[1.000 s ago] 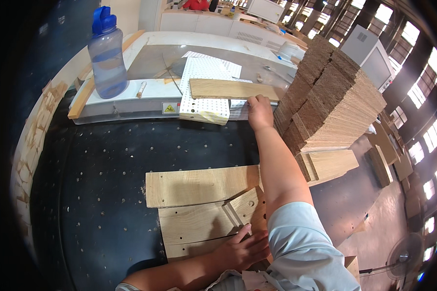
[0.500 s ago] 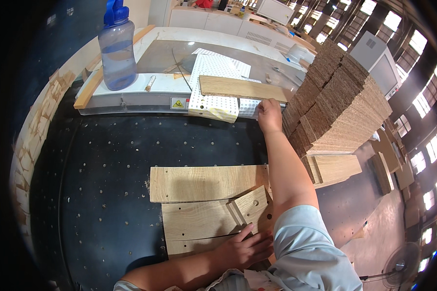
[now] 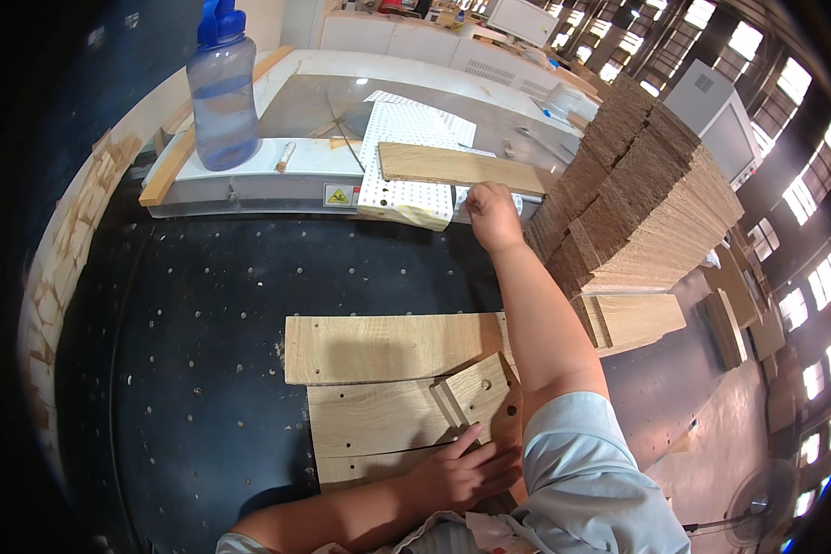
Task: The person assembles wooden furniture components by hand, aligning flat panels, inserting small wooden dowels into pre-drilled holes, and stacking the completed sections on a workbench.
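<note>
My right hand: my right hand point(image 3: 491, 210) is stretched far out and its fingers are closed on the near end of a long flat pale wooden plank point(image 3: 462, 166).
Where the plank is: it lies flat on a white sheet with rows of small holes point(image 3: 406, 185), up on the grey machine table point(image 3: 295, 175), just left of the tall slanting stack of brown wooden boards point(image 3: 646, 203).
My left hand: my left hand point(image 3: 466, 471) is open, pressed flat on the lower light oak board with drilled holes point(image 3: 388, 420), close to my body.
How the plank will feel: I think it is stiff and will not bend. It looks thin, so likely light for one hand. Bare wood is rough, so it should not slip.
Where to hold it: I have only one end, so the far end may dip. Holding nearer the middle, by both long edges, would be steadier, I think.
Other boards: a second wide oak board point(image 3: 388, 346) lies just above the one under my left hand, and they touch.
The surface: a black bench top dotted with small holes point(image 3: 203, 305), flat and hard.
The room: a blue clear plastic water bottle point(image 3: 222, 88) stands upright on the machine table, well left of the plank. Many bright windows point(image 3: 812, 194) are on the right.
</note>
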### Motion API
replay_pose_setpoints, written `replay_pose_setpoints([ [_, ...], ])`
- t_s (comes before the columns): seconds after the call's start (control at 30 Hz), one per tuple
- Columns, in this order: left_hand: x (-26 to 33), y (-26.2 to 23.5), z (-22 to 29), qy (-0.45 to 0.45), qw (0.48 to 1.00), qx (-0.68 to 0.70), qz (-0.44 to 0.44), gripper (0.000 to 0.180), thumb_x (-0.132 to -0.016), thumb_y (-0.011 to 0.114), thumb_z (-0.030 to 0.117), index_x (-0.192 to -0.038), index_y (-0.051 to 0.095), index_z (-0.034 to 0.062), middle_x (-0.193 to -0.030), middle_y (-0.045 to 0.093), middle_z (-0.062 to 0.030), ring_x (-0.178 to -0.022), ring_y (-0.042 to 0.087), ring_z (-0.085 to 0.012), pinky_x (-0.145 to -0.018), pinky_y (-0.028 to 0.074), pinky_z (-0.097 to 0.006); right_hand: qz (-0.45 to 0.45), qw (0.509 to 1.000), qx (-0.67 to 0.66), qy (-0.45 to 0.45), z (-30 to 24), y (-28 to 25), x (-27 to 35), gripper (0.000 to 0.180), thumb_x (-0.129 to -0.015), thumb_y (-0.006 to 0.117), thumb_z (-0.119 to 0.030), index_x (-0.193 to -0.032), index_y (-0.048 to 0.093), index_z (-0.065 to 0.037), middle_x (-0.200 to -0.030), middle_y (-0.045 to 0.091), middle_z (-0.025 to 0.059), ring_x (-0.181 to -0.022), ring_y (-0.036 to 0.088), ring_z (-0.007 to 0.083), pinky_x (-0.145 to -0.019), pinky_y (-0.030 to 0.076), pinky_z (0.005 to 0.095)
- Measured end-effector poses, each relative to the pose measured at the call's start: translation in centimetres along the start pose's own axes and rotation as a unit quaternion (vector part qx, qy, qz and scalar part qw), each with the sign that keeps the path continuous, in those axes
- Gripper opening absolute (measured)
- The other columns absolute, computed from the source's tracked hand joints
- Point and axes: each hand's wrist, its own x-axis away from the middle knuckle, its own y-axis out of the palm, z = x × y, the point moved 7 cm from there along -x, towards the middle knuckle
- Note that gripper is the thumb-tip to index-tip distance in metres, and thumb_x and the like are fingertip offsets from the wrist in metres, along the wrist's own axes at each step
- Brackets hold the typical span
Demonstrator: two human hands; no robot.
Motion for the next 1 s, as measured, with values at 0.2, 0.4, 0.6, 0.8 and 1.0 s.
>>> replay_pose_setpoints([
  [0.2,0.2,0.2,0.0,-0.005,1.000,0.004,0.000,0.036,-0.074,0.053,0.025,-0.108,0.062,0.0193,-0.121,0.057,0.0024,-0.122,0.048,-0.0171,-0.109,0.015,-0.052,0.020,0.998,-0.010,-0.061,-0.6,0.0,0.4,0.010,-0.068,0.057,0.005,-0.070,0.055,-0.004,-0.083,0.058,0.0096,-0.089,0.053,0.0317,-0.075,0.046,0.0389],
  [0.4,0.5,0.3,0.1,0.001,1.000,0.007,0.010,0.040,-0.074,0.053,0.024,-0.113,0.061,0.0196,-0.122,0.057,0.0013,-0.123,0.048,-0.0181,-0.110,0.013,-0.053,0.038,0.998,0.000,-0.057,-0.4,0.1,0.2,0.010,-0.068,0.057,0.005,-0.070,0.055,-0.004,-0.083,0.058,0.0103,-0.087,0.053,0.0322,-0.074,0.046,0.0391],
  [0.6,0.6,0.5,-0.1,-0.005,0.997,0.071,0.014,0.041,-0.077,0.050,0.024,-0.117,0.058,0.0149,-0.124,0.055,-0.0035,-0.127,0.044,-0.0219,-0.111,0.014,-0.053,0.026,0.994,0.078,-0.077,-1.0,0.9,0.0,0.009,-0.070,0.055,0.003,-0.075,0.056,-0.004,-0.087,0.057,0.0108,-0.088,0.052,0.0326,-0.075,0.047,0.0400],
  [0.8,0.8,0.7,-0.2,-0.006,0.995,0.094,0.025,0.042,-0.079,0.047,0.026,-0.117,0.058,0.0110,-0.125,0.054,-0.0068,-0.128,0.042,-0.0241,-0.111,0.015,-0.053,0.028,0.988,0.113,-0.104,-1.9,1.6,-0.3,0.012,-0.068,0.053,0.004,-0.076,0.055,-0.004,-0.090,0.056,0.0115,-0.089,0.052,0.0328,-0.076,0.047,0.0404],
  [1.0,0.8,0.2,0.1,-0.004,0.997,0.064,0.043,0.040,-0.080,0.047,0.025,-0.116,0.057,0.0123,-0.124,0.054,-0.0067,-0.125,0.045,-0.0225,-0.109,0.018,-0.052,0.059,0.993,0.044,-0.089,-1.1,0.8,0.2,0.013,-0.066,0.059,0.007,-0.073,0.055,-0.004,-0.084,0.056,0.0115,-0.084,0.053,0.0311,-0.074,0.046,0.0382],
])
